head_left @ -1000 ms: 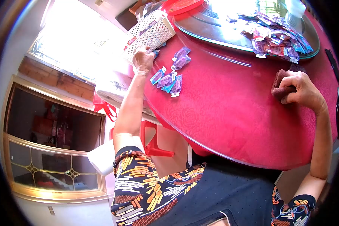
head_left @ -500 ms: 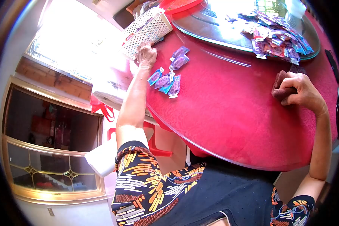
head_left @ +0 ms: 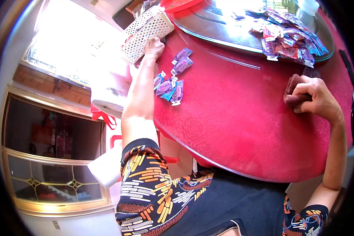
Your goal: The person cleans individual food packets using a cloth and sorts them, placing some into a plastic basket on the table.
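Observation:
My left hand [head_left: 154,47] is at the near side of a white perforated basket [head_left: 147,34], its fingers curled against the basket and partly hidden. My right hand [head_left: 311,94] is closed on a brown cloth [head_left: 293,89] resting on the red tabletop [head_left: 224,118]. Several small purple and blue packets [head_left: 177,92] lie on the red surface to the right of my left forearm. A large heap of similar packets [head_left: 289,39] sits on the round glass turntable [head_left: 208,33], beyond my right hand.
Behind the basket is a red tray [head_left: 181,4]. A white cup [head_left: 308,7] stands by the heap. A red stool [head_left: 171,160] is under the table edge, and a white roll-like object [head_left: 106,167] is left of my left arm.
My left hand has shifted slightly up and stays by the basket. The basket and loose packets appear a little further left in view. My right hand keeps its hold on the cloth.

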A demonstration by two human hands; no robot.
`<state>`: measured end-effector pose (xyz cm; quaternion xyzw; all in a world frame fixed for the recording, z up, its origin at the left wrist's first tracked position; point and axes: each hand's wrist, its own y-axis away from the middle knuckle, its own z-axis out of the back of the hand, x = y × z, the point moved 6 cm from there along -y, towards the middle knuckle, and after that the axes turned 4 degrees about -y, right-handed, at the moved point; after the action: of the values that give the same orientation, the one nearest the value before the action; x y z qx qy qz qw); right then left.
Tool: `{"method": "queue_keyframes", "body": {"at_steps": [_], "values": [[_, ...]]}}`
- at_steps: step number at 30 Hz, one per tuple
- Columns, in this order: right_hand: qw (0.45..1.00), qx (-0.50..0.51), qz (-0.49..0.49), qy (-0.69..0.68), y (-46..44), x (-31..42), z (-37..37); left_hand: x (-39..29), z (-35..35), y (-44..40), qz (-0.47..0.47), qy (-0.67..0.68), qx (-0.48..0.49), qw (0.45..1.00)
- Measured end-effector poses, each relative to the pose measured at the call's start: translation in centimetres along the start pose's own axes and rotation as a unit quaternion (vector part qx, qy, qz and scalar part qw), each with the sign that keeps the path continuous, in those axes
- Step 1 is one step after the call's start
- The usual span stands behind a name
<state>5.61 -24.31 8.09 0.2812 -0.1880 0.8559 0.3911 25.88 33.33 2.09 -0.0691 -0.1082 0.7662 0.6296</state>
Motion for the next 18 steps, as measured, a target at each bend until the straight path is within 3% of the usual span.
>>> {"method": "queue_keyframes", "body": {"at_steps": [3, 7, 10, 11, 13, 18], "values": [[1.0, 0.003, -0.01, 0.001, 0.0, 0.0, 0.0, 0.5, 0.5, 0.4, -0.01, 0.049, -0.006, 0.999], [1.0, 0.003, -0.002, 0.02, 0.1, -0.2, 0.1, 0.5, 0.4, 0.2, -0.023, -0.011, 0.027, 0.999], [1.0, 0.005, -0.008, 0.019, 0.1, -0.4, 0.1, -0.2, 1.2, 1.5, -0.067, -0.076, -0.031, 0.994], [1.0, 0.004, -0.006, 0.017, 0.1, -0.4, 0.2, 0.3, 0.9, 1.8, -0.039, -0.052, -0.019, 0.998], [1.0, 0.002, -0.005, 0.018, 0.1, -0.3, 0.2, 1.3, -0.2, 1.5, -0.105, -0.037, -0.01, 0.994], [1.0, 0.0, -0.011, 0.016, 0.0, -1.0, -0.2, 0.2, 0.9, 3.9, -0.128, 0.037, 0.011, 0.991]]}}
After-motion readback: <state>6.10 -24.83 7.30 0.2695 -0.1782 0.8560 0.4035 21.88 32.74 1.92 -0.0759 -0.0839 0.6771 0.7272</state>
